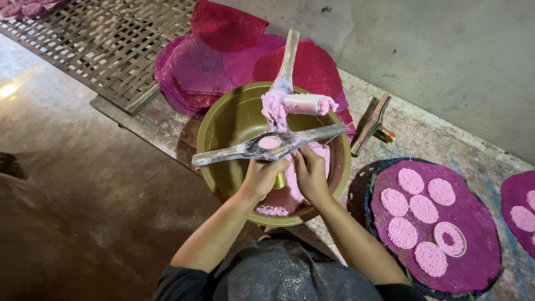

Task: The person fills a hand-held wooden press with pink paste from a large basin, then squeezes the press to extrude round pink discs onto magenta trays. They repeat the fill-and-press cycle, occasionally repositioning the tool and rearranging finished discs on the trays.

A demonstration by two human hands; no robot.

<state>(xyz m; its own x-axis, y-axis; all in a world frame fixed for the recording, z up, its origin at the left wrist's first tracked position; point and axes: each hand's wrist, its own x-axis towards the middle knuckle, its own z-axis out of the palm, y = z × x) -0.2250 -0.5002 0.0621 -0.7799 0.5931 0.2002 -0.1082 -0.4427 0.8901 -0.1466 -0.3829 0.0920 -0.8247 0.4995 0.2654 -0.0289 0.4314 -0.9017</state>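
My left hand and right hand are both under the press, a flat grey winged metal bar with a round hole packed with pink dough. It sits over the olive-green bowl. Left fingers are clamped on a brass cylinder below the bar; right fingers are curled against the bar's underside, grip unclear. Sticky pink dough coats a wooden paddle over the bowl. Right of the bowl, lacy pink discs lie on a round purple mat. Behind the bowl: stacked magenta sheets.
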